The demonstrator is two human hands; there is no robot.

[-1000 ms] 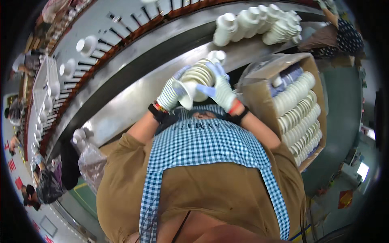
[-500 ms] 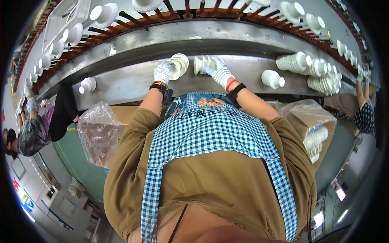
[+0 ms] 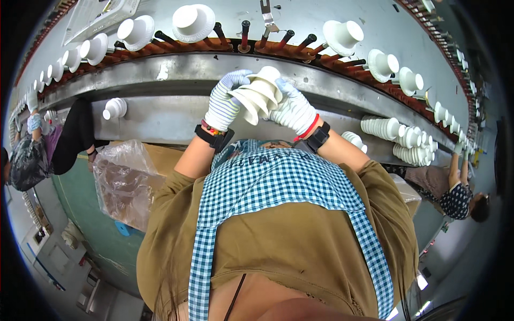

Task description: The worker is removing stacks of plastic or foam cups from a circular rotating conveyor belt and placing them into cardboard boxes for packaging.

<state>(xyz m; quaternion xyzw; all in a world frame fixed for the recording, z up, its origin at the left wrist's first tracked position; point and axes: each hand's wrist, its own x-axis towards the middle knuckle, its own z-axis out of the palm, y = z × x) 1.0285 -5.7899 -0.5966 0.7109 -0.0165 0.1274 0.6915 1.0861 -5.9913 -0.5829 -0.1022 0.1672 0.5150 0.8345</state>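
A short stack of white flanged cups [image 3: 259, 96] is held up between my two gloved hands, tilted, with its wide rims toward the lower left. My left hand [image 3: 227, 100] grips the stack from its left side, fingers curled over the rims. On the other side my right hand [image 3: 293, 111] closes round it, and part of its fingers is hidden behind the cups. Both hands wear striped white gloves. The hands are over the metal work ledge [image 3: 176, 115], in front of the rack's steel edge.
Beyond the steel edge [image 3: 187, 67], a curved rack of dark pegs [image 3: 245, 35] carries some cups [image 3: 194, 22]. Stacked cups [image 3: 383, 127] lie at right, a small stack [image 3: 114, 108] at left. A plastic-lined carton [image 3: 128, 179] stands below. Co-workers [image 3: 455, 195] [image 3: 40, 155] work at both sides.
The separate cups in my two hands have come together into one stack, raised from the ledge. The view has shifted to show more of the rack.
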